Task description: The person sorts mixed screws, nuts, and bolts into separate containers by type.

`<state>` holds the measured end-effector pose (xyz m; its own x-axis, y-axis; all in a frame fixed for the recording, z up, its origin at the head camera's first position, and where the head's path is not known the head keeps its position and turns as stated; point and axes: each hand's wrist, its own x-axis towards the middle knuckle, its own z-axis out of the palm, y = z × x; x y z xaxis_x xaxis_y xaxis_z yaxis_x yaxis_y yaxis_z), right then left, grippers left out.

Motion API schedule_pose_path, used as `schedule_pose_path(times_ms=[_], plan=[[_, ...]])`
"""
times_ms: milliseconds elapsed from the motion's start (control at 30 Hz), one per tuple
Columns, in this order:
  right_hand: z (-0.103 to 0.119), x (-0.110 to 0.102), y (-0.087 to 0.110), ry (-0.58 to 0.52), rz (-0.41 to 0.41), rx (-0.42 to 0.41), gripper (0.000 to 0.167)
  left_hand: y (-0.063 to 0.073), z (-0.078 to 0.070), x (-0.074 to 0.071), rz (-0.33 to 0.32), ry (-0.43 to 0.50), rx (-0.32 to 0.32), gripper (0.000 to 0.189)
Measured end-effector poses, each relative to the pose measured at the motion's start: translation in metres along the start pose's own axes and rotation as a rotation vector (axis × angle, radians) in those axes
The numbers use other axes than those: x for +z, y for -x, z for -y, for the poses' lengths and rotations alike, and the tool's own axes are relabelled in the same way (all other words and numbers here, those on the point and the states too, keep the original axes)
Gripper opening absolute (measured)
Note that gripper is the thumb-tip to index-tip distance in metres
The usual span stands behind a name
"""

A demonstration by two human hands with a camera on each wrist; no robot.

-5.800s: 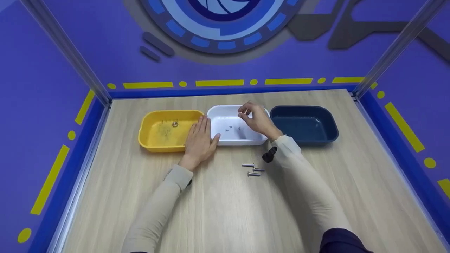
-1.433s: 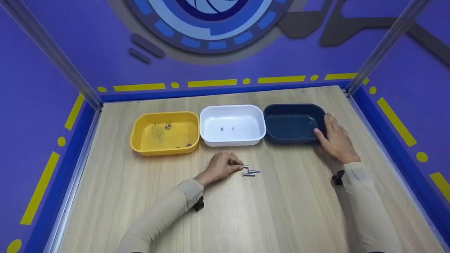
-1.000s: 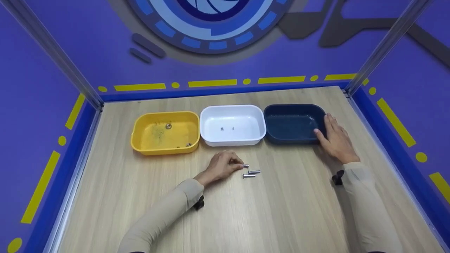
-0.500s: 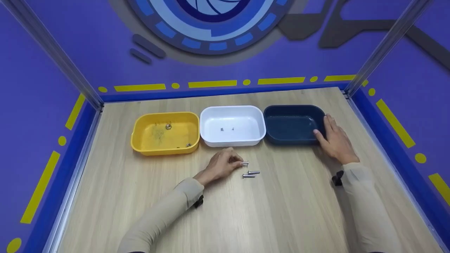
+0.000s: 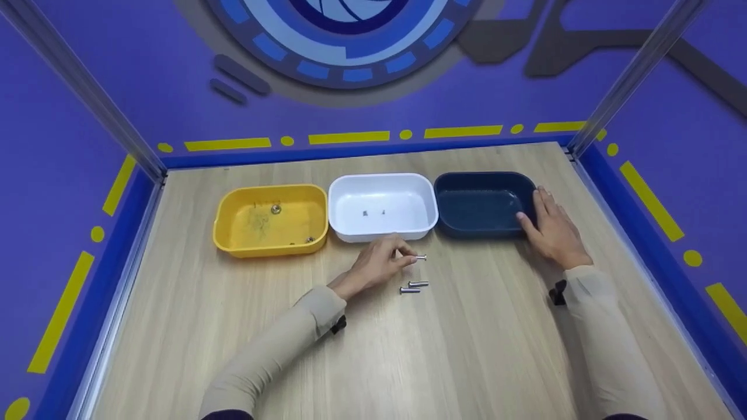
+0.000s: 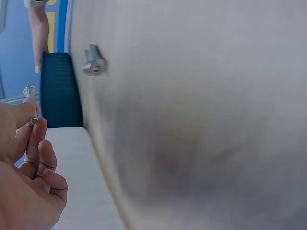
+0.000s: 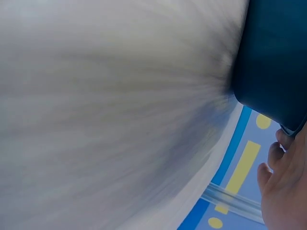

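The left hand (image 5: 378, 262) pinches a metal bolt (image 5: 421, 257) just off the near side of the white tray (image 5: 382, 175); the right hand (image 5: 556, 233) rests, fingers extended, against the right wall of the dark tray (image 5: 478, 211). The bolt should prove stiff, light, perhaps slippery, best gripped mid-shank. Tray rims bound the far side; the worktop (image 5: 467, 350) gives room near.

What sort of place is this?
Probably a purpose-built booth for handling small parts: purple printed panels meet metal corner posts around a wooden tabletop, with a yellow bin, white bin and dark bin in a row behind loose bolts.
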<state>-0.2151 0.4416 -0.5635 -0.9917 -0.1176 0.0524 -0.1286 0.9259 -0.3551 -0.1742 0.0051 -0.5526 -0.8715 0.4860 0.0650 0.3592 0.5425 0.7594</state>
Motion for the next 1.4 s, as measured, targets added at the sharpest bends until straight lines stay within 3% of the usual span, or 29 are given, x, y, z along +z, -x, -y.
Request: schedule_pose_path(times_ms=[267,567,867,1400], plan=[[-0.001,-0.001,-0.004,-0.001,0.030,0.004,0.089,-0.023,-0.022,-0.009,-0.007,-0.024,0.073,0.015],[0.001,0.000,-0.006,0.003,0.022,0.021,0.090,-0.055,-0.041,-0.010,-0.045,-0.056,0.112,0.017],[0.002,-0.001,-0.004,0.002,0.024,0.021,0.090,-0.084,-0.058,-0.004,-0.022,-0.073,0.056,0.020],[-0.003,0.000,0.000,0.025,0.012,0.019,0.089,-0.137,-0.096,0.011,-0.064,-0.168,0.014,0.021]])
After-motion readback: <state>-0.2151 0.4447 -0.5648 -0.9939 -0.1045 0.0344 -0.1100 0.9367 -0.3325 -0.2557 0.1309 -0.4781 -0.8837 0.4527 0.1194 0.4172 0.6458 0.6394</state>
